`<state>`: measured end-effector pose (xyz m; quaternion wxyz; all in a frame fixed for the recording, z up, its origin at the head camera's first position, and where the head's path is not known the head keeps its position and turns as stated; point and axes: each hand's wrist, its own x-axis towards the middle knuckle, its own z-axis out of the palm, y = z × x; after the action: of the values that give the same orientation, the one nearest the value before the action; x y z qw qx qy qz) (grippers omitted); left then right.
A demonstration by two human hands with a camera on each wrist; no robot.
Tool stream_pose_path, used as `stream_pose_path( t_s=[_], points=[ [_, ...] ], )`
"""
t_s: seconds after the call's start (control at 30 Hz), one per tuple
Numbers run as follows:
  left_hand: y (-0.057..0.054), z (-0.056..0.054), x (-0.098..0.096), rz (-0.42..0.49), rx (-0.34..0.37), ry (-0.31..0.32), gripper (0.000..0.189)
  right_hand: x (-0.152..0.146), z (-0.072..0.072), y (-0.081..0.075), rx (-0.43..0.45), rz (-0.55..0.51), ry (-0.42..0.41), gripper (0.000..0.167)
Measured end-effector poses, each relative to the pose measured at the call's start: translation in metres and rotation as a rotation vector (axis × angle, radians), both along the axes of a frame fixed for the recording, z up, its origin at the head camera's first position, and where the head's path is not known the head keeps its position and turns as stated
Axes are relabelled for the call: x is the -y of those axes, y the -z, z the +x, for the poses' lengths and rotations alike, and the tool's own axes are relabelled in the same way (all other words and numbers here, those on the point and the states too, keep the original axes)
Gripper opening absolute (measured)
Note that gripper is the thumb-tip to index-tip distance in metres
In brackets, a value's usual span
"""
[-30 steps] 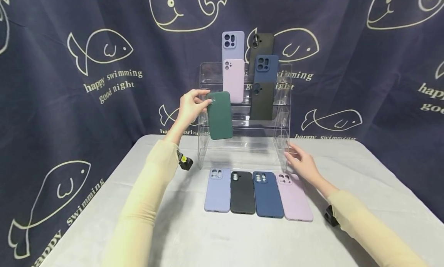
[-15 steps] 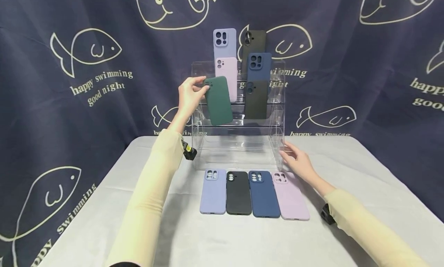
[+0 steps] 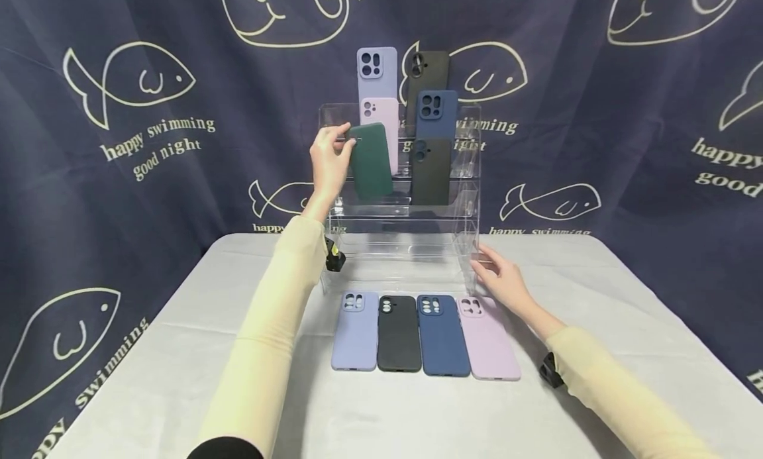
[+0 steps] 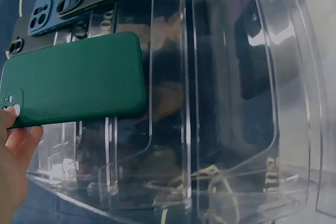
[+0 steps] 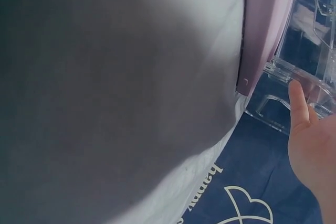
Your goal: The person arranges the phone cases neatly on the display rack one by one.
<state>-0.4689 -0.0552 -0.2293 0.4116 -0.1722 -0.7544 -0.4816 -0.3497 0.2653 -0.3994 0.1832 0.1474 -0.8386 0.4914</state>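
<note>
In the head view, my left hand (image 3: 330,159) pinches a dark green phone case (image 3: 371,159) by its upper left corner, at the camera cutout. The case tilts slightly in front of a clear tiered display stand (image 3: 405,263). It overlaps a pink case (image 3: 387,124) standing on the tier behind. The left wrist view shows the thumb at the cutout and the green case (image 4: 79,80) before the clear tiers. My right hand (image 3: 507,283) grips the stand's lower right side with thumb and fingers; the right wrist view shows the thumb (image 5: 299,103) there, the other fingers partly hidden.
On the stand are a lavender case (image 3: 377,78), a blue case (image 3: 437,111) and black cases, one on a lower tier (image 3: 431,174). Lavender (image 3: 356,340), black (image 3: 399,336), blue (image 3: 444,340) and pink (image 3: 490,343) cases lie in a row before it. A fish-print curtain (image 3: 149,181) hangs behind.
My left hand has raised the green case towards the upper tiers, and the case's top now overlaps the pink case. My right hand stays at the stand's side. The view has shifted slightly.
</note>
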Motion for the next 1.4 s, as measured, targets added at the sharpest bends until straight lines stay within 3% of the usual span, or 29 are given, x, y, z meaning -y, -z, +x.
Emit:
stream_pose_path(
  t_s=[0.2, 0.43, 0.67, 0.87, 1.0, 1.13, 1.27, 1.4],
  points=[
    [0.009, 0.001, 0.001, -0.058, 0.045, -0.030, 0.031, 0.018, 0.012, -0.010, 0.019, -0.010, -0.009, 0.047],
    [0.017, 0.002, 0.008, -0.087, 0.097, -0.029, 0.033, 0.016, -0.003, 0.011, 0.044, -0.008, -0.013, 0.050],
    [0.025, 0.001, 0.021, -0.076, 0.172, 0.032, 0.039, 0.015, -0.008, 0.020, 0.061, -0.026, -0.007, 0.052],
    [0.036, 0.009, 0.032, -0.052, 0.151, 0.047, 0.037, 0.017, -0.004, 0.015, 0.061, -0.044, -0.024, 0.051],
    [0.043, 0.016, 0.038, -0.041, 0.142, 0.094, 0.037, 0.010, -0.010, 0.019, 0.036, -0.042, -0.037, 0.052],
    [0.051, 0.023, 0.042, -0.095, 0.165, 0.127, 0.033, 0.003, -0.011, 0.017, 0.016, -0.005, -0.023, 0.052],
    [0.058, 0.031, 0.044, -0.163, 0.157, 0.117, 0.030, -0.002, -0.011, 0.014, 0.007, 0.040, 0.000, 0.053],
    [0.063, 0.039, 0.044, -0.168, 0.132, 0.136, 0.027, -0.006, -0.011, 0.013, 0.010, 0.043, -0.004, 0.054]
  ],
)
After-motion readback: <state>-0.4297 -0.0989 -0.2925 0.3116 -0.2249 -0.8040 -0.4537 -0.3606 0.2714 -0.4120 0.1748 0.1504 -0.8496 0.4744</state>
